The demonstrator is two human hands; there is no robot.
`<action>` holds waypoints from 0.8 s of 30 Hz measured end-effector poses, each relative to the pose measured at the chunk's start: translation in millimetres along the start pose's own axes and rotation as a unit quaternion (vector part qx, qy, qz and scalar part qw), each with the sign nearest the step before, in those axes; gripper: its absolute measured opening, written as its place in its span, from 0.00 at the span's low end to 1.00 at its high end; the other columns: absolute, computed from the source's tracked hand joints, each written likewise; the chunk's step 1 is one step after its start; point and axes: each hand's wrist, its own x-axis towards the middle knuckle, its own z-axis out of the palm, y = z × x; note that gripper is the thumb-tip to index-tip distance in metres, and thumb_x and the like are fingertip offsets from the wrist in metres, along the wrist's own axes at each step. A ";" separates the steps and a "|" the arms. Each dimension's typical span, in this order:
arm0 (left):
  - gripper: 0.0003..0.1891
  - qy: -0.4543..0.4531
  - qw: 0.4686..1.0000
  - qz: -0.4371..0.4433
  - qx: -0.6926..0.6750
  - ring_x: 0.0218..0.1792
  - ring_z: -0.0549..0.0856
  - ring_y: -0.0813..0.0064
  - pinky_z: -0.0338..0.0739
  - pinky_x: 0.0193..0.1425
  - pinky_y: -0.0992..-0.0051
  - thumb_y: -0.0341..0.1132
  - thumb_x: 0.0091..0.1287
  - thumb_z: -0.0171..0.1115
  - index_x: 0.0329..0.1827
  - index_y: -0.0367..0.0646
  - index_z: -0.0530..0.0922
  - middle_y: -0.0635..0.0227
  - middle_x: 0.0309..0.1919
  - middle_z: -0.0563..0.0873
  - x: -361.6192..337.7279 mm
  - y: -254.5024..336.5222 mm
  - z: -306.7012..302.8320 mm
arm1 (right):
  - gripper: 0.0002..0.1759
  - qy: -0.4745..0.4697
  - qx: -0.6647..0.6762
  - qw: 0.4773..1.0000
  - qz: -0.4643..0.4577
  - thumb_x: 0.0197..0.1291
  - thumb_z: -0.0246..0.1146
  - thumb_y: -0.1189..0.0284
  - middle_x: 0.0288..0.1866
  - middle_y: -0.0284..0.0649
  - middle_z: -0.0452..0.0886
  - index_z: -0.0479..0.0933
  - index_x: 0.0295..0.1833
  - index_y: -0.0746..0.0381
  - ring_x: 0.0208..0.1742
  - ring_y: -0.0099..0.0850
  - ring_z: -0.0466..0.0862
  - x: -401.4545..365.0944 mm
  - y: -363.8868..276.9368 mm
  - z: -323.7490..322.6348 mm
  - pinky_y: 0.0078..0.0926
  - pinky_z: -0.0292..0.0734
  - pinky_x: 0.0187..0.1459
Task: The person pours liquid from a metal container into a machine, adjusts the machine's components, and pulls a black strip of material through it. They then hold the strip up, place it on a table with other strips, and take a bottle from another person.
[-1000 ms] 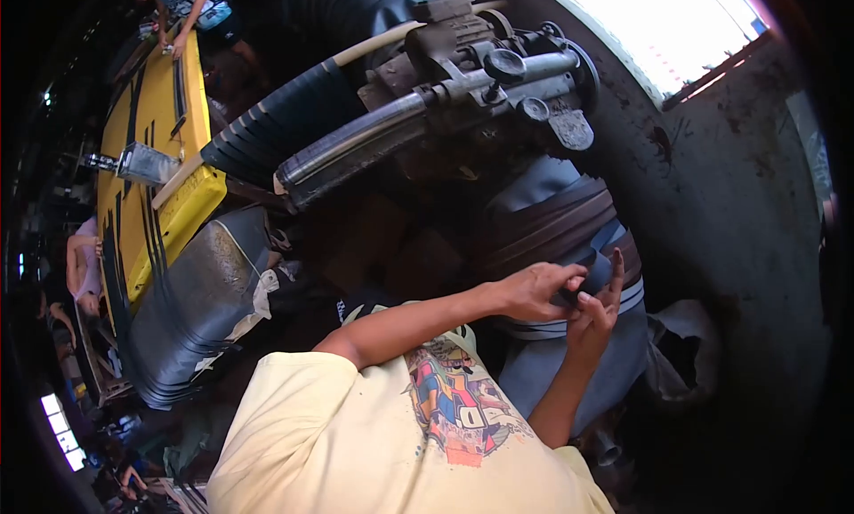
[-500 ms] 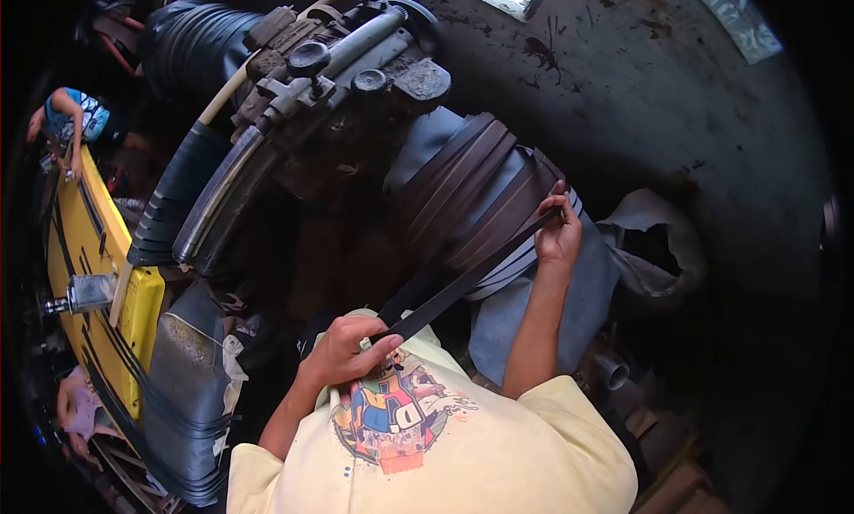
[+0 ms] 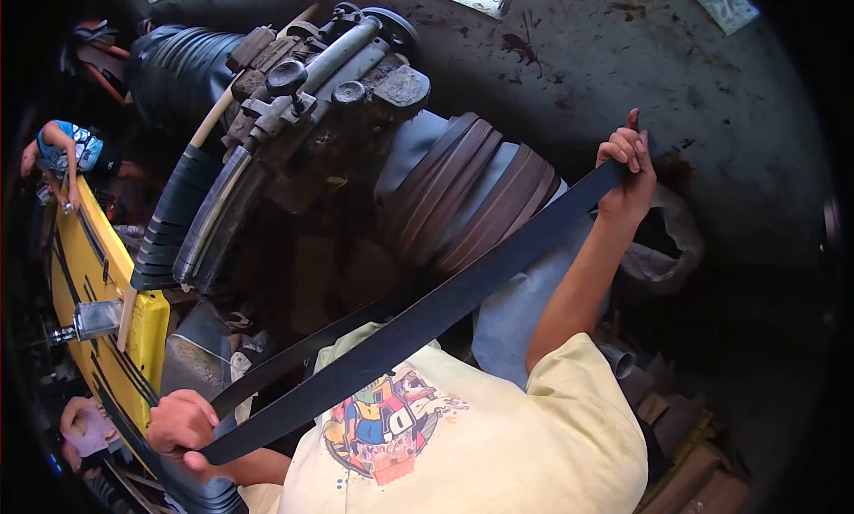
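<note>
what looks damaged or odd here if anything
The grey wall looks marred: dark, ragged blotches mark its otherwise plain surface. The black strip held between the left hand and right hand shows no visible damage.

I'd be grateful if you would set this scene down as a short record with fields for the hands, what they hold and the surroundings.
Left hand: closed on the dark strip, lower left
Right hand: closed on the same strip, upper right
Strip position: slanting across the view, looks taut
Beyond it: brown bands around grey material
Upper middle: metal machine with round knobs
Left side: yellow table, person in blue top at its far end
</note>
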 end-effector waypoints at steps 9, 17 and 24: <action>0.18 0.054 0.877 -0.344 0.332 0.28 0.72 0.83 0.69 0.35 0.73 0.38 0.72 0.70 0.28 0.35 0.77 0.70 0.21 0.75 -61.8 -120.2 16.9 | 0.13 -0.082 0.013 0.996 -0.018 0.83 0.45 0.71 0.25 0.31 0.65 0.70 0.61 0.67 0.20 0.20 0.65 -15.2 27.7 30.9 0.23 0.67 0.30; 0.20 -0.006 0.811 -0.417 0.412 0.55 0.83 0.52 0.76 0.61 0.62 0.47 0.74 0.66 0.54 0.38 0.78 0.50 0.48 0.83 -170.3 -252.8 12.3 | 0.22 -0.147 -0.041 0.987 0.055 0.86 0.38 0.54 0.22 0.32 0.67 0.71 0.58 0.59 0.16 0.21 0.63 -70.5 142.7 81.1 0.22 0.65 0.24; 0.19 0.022 0.864 -0.467 0.189 0.51 0.89 0.67 0.82 0.59 0.69 0.43 0.78 0.62 0.61 0.36 0.80 0.58 0.52 0.88 -104.6 -202.9 4.7 | 0.16 -0.046 -0.432 0.859 0.271 0.81 0.54 0.64 0.28 0.34 0.74 0.74 0.55 0.68 0.26 0.22 0.74 -147.0 317.4 64.7 0.23 0.68 0.30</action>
